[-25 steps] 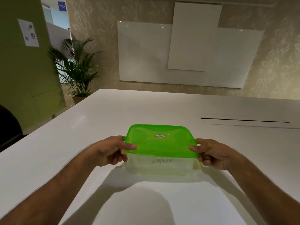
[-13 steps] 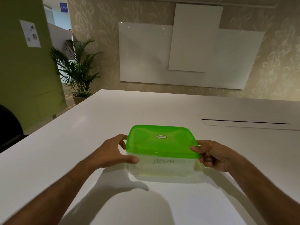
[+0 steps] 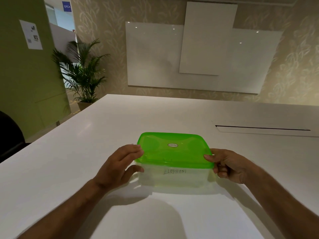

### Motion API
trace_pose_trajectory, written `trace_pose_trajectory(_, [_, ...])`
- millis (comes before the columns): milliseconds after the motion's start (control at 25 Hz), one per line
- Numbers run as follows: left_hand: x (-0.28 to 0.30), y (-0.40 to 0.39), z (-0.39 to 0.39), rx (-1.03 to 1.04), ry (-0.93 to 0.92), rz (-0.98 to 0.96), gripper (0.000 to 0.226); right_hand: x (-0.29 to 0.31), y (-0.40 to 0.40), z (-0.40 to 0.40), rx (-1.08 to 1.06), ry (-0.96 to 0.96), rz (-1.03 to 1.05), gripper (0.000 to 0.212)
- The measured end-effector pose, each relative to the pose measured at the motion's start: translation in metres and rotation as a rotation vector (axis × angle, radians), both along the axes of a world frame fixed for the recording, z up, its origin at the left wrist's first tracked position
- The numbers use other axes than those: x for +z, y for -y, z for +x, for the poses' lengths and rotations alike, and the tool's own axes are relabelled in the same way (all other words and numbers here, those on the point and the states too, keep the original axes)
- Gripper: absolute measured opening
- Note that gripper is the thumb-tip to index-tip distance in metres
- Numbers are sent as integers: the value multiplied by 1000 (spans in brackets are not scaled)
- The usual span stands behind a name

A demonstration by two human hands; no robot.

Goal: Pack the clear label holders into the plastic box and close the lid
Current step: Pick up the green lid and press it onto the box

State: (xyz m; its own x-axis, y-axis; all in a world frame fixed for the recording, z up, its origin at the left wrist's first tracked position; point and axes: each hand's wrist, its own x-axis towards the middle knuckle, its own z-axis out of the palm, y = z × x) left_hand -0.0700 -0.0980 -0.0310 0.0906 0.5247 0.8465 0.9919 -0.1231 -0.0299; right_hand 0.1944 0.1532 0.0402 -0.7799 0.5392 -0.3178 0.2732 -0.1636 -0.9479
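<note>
1. A plastic box [image 3: 174, 177] with clear walls stands on the white tabletop [image 3: 86, 152], straight in front of the person, with handwriting on its near wall. Its contents cannot be made out through the walls, so the label holders are not visible.
2. A bright green lid [image 3: 174, 149] sits flat over the box and looks level all round (whether every edge has snapped down cannot be told).
3. The right hand [image 3: 227, 165] has its grip clamped on the lid's right edge, thumb on top and fingers curled beneath the rim.
4. The left hand [image 3: 119, 165] is spread wide at the box's left end, fingertips touching the lid's edge and thumb by the wall; its grip is apart, clasping nothing.
5. The step in hand seems to be sealing the lid. To do it well, hold the box steady with one hand and press down along the rim, corner after corner, checking for any raised edge.
6. Beyond the box, the tabletop shows a long cable slot [image 3: 262, 129] at far right.
</note>
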Motion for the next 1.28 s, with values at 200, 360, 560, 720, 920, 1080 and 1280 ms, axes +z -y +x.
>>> trace_pose_trajectory(200, [4, -5, 0, -16, -112, 73, 33, -3, -4, -3, -1, 4, 4, 49])
trace_pose_trajectory(360, [0, -8, 0, -23, -178, 97, 27, -6, -7, -3, -18, 2, 4, 53])
trace_pose_trajectory(560, [3, -1, -2, -56, 53, 61, 40, -4, -6, 0, 24, 34, 57, 48])
trace_pose_trajectory(720, [29, -16, 7, -55, 697, 142, 43, -2, -17, -8, -105, 86, 113, 46])
trace_pose_trajectory(920, [52, -55, -16, 144, 1618, -112, 44, 4, -30, -40, -231, 7, 49, 37])
trace_pose_trajectory(1080, [57, -75, -19, 153, 1752, -218, 46, -3, -45, -62, -280, -13, 24, 33])
trace_pose_trajectory(1280, [52, -86, -27, 128, 1805, -168, 47, -10, -58, -77, -344, -69, -28, 38])
